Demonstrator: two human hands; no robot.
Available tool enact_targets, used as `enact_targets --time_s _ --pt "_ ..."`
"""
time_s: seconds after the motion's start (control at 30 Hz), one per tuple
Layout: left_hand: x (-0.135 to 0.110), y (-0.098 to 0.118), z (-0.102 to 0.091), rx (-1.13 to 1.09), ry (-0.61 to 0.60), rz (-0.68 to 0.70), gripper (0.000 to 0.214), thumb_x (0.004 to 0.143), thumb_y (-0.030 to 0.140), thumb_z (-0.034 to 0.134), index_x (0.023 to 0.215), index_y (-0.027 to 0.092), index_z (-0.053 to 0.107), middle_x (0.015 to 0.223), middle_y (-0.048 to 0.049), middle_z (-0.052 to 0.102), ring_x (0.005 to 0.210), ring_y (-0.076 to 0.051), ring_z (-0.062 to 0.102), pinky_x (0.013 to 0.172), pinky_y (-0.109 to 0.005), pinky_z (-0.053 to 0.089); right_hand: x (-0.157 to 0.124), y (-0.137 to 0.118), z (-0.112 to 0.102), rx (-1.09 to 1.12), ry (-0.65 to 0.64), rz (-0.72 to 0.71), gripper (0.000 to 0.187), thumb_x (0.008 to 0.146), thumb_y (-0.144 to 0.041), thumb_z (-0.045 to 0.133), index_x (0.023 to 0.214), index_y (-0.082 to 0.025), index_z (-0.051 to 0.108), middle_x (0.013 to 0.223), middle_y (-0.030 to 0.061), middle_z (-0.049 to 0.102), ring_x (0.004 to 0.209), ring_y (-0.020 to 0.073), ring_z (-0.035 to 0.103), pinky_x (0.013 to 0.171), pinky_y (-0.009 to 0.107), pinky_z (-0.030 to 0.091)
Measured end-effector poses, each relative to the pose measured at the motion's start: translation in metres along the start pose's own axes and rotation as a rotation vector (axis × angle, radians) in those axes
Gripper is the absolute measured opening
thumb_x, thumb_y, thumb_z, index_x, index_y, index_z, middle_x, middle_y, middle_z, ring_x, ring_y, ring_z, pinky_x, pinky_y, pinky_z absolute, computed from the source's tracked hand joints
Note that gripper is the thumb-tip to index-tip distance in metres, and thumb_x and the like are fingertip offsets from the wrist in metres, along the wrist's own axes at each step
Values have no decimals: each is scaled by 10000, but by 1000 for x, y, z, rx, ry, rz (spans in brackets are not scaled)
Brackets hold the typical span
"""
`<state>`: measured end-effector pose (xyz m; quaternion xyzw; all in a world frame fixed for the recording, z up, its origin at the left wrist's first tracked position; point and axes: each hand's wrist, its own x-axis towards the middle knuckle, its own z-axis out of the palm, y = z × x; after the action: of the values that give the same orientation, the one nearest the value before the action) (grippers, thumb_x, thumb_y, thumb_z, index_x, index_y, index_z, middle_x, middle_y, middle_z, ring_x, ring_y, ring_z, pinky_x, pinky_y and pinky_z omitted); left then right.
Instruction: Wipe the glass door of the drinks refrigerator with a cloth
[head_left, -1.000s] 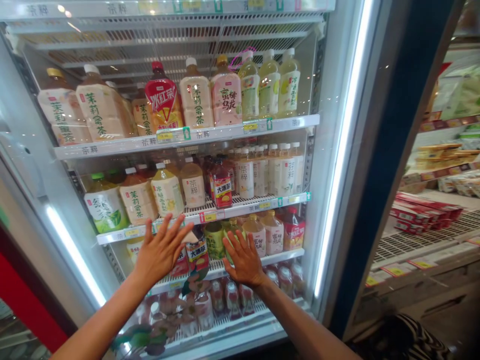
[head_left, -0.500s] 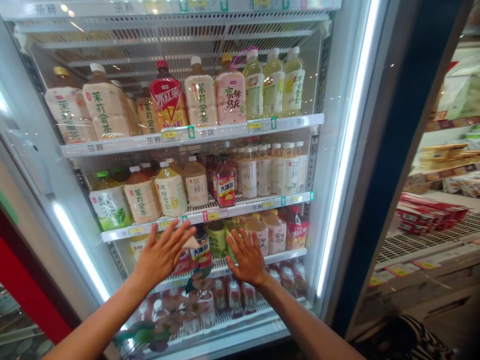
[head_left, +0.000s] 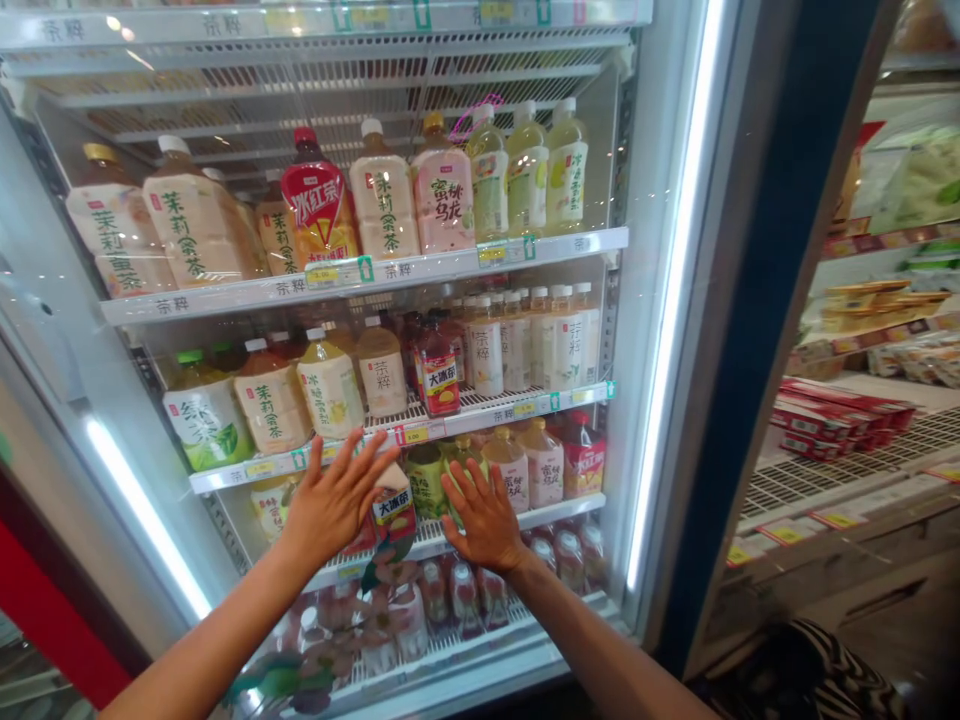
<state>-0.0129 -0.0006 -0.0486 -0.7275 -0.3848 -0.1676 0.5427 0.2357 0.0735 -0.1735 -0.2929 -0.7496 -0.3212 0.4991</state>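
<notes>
My left hand (head_left: 336, 502) is raised with fingers spread, back towards me, before the lower middle shelf of a lit drinks cooler. A small pale patch (head_left: 391, 477) shows beside its thumb; I cannot tell what it is. Just right of it, my right hand (head_left: 484, 522) is also spread, nearest to a green bottle (head_left: 460, 452) and pink-labelled bottles (head_left: 545, 460). A dark-labelled tea bottle (head_left: 395, 512) stands between the hands, partly covered. Neither hand grips a bottle. Whether the palms touch the glass, I cannot tell.
Upper shelves carry several bottled teas, including a red-capped one (head_left: 319, 205) and white-labelled bottles (head_left: 484, 350). A bright light strip (head_left: 671, 300) edges the cooler. At right, an open chiller holds red packs (head_left: 840, 418). Striped fabric (head_left: 840, 670) lies at lower right.
The cooler and its bottles have shifted slightly left in view. Both hands remain raised and spread, almost in the same place.
</notes>
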Motion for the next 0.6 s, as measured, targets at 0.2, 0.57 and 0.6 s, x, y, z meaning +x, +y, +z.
enact_targets --time_s 0.2,0.57,0.6 --pt "-8 37 11 -4 -29 106 665 958 432 536 1577 247 377 1718 -26 154 1610 -305 -10 1295 -609 -44 4 0 0 28 44 -14 660 937 -321 557 1554 -137 413 1531 107 547 1594 248 174 1315 529 74" --pt "14 -19 -6 -33 46 -124 709 991 378 482 1630 253 202 1727 -25 91 1610 -274 -27 1290 -598 -74 7 -1 -3 32 51 -15 564 917 -312 588 1448 -130 541 1485 109 594 1598 243 155 1317 517 65" --pt "13 -22 -6 -50 65 -167 712 995 373 472 1634 257 180 1729 -24 71 1609 -280 -41 1286 -605 -81 7 -1 -3 32 51 -13 559 916 -310 587 1444 -130 545 1484 110 595 1598 244 156 1317 518 68"
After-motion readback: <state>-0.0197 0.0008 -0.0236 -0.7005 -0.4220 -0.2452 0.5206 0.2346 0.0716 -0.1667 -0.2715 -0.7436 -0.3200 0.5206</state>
